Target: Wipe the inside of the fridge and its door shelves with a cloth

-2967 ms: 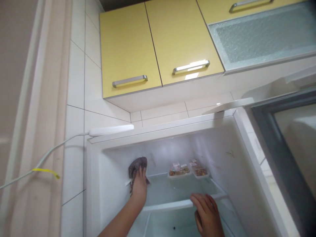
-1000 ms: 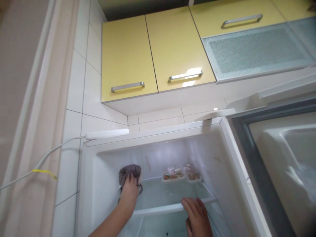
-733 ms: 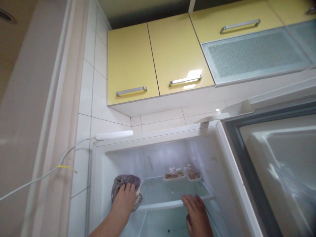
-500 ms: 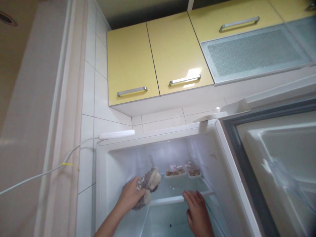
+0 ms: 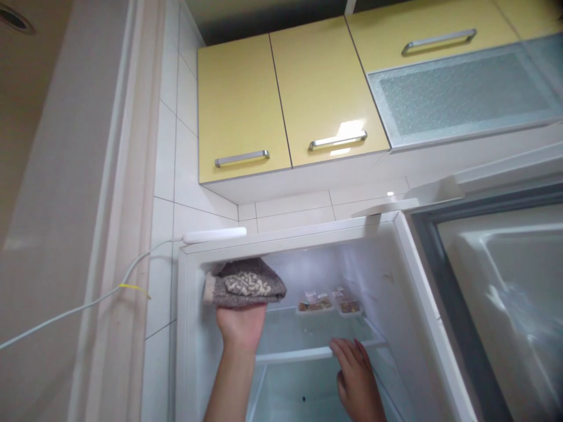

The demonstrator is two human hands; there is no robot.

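Note:
Under the inner top of the fridge, my left hand [image 5: 241,326] is raised palm up. It bears a folded grey-brown cloth [image 5: 248,285] with a pale pattern and a cream edge; my fingers are hidden by it. The cloth is close to the top left inner corner, and I cannot tell whether it touches the ceiling. My right hand [image 5: 357,378] grips the white front edge of the fridge shelf [image 5: 299,354], its fingers over the top and its thumb below.
Two clear food packs [image 5: 315,302] sit at the back of the shelf. The fridge door [image 5: 505,293] stands open on the right. A white cable [image 5: 136,265] runs to a white strip [image 5: 215,235] on top of the fridge. Yellow cabinets [image 5: 241,105] hang above.
My left hand has moved up with the cloth, from above the shelf to the fridge's inner top, turning palm up. My right hand has stayed on the shelf edge. The view has shifted slightly.

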